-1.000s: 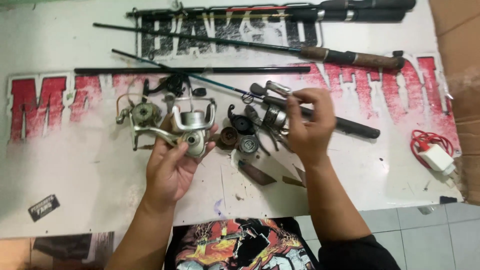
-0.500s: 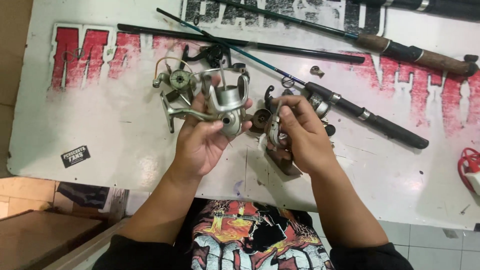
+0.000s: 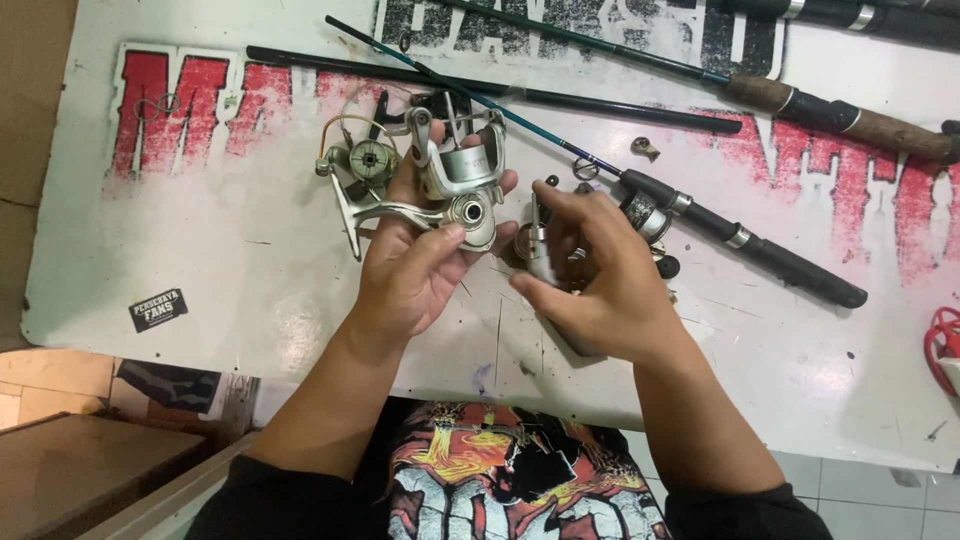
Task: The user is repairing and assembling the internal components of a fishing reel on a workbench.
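Vs a second ago: view has shifted left and closer, both hands pulled in toward the body. Right hand (image 3: 600,285) was up at the rod grip, now sits just beside the left hand (image 3: 415,265).

Left hand holds a silver reel (image 3: 455,185) off the desk (image 3: 200,240), thumb across its foot, fingers curled behind. Right hand is closed narrow on a small grey part (image 3: 535,255); can't tell what it is.

Desk: white board with big red and black lettering, scuffed. A second reel (image 3: 360,160) lies just left of the held one. Three rods (image 3: 780,260) lie across the far side, one with a cork grip. Tiled floor at the lower right, cardboard at the left.

Held reel: long axis runs roughly away from the body, spool end far, foot pointing left.
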